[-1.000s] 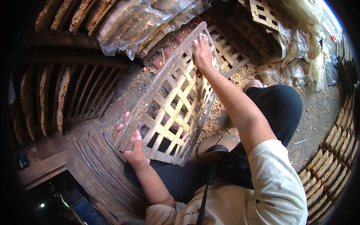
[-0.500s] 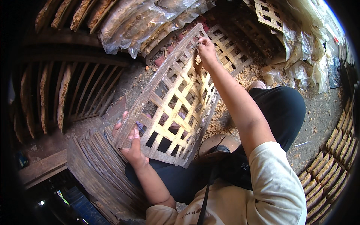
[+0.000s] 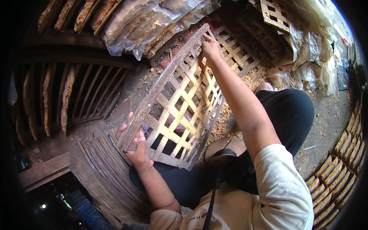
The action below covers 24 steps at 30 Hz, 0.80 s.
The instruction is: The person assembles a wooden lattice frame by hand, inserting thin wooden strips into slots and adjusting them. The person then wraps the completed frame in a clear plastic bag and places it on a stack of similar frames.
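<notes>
Across my lap, a lattice tray [image 3: 181,102] of woven pale slats in a darker wooden frame stands tilted. My left hand [image 3: 137,150] is closed round its near left corner, thumb on the near side and fingers round the frame's long edge. A small purple-blue object [image 3: 145,128] shows beside those fingers; its kind is unclear. At the tray's far end, my right hand [image 3: 211,48] has its fingers curled at the frame, and its thumb is hidden. Just beyond the right hand, a second lattice tray [image 3: 239,53] lies on the floor.
A stack of thin wooden boards [image 3: 103,161] sits at my left, near a slatted rack [image 3: 82,92] with crusted panels. Plastic-wrapped slabs [image 3: 145,27] fill the far left. Crumbs [image 3: 224,122] litter the floor. Rows of brown slabs [image 3: 337,172] stand at the right; plastic sheets [image 3: 310,69] hang behind.
My right hand has shifted slightly up the far end of the tray, its fingers now nearer the frame's edge. The left hand keeps its hold on the corner.
</notes>
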Motion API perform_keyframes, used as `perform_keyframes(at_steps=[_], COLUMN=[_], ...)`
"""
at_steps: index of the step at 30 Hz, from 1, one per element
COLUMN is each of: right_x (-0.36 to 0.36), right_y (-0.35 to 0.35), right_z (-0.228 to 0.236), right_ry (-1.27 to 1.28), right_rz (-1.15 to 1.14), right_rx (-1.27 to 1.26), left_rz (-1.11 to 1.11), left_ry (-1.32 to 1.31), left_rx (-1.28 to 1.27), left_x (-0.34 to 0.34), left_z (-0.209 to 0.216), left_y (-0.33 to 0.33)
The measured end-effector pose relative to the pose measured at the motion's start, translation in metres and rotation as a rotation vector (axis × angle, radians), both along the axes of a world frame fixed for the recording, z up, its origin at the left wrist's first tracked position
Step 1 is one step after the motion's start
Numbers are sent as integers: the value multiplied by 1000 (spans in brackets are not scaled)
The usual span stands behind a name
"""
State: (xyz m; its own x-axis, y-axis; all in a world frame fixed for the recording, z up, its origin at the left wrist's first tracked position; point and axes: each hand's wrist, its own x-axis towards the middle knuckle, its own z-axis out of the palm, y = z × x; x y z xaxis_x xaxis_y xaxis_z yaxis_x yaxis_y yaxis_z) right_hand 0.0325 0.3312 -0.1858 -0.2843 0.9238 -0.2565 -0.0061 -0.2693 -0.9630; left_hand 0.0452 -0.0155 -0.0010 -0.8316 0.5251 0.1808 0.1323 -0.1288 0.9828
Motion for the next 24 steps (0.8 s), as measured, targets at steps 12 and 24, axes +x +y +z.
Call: perform_keyframes(at_steps=[12, 24], right_x=[4, -2], right_y=[-2, -22], right_z=[1, 16], right_ry=[-66, -269], right_rz=[-11, -122], right_rx=[-53, 343], left_rz=[-28, 8], left_ry=[-18, -45], left_rx=[2, 4], left_x=[6, 2], left_z=[6, 1], left_y=[0, -3])
